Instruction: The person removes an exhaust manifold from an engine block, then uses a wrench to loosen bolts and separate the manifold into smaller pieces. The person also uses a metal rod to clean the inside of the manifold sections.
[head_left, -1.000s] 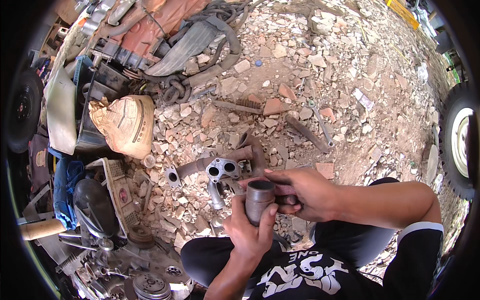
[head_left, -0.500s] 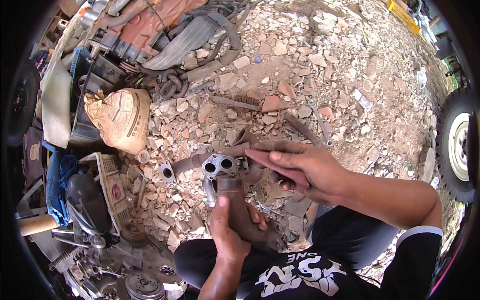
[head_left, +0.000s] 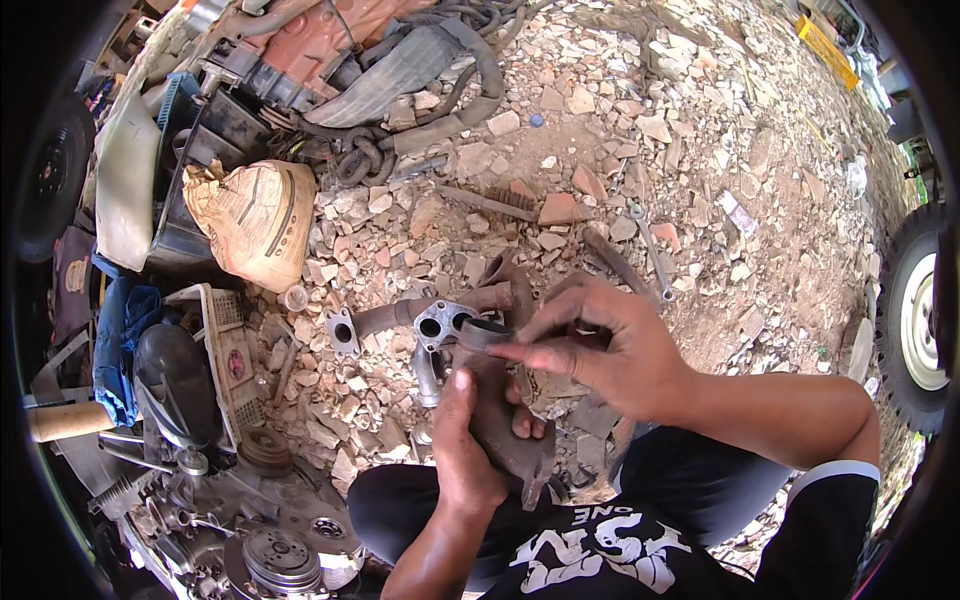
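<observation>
Near flanged manifold, clasping rusty pipe in left hand; touching its far rim with right hand; cannot tell whether pinching anything.

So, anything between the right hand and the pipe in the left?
Nothing visible: the right hand is at the rim of the brown metal pipe. The left hand grips the pipe lower down, clear of that rim. Unclear whether the right fingers pinch something thin.
</observation>
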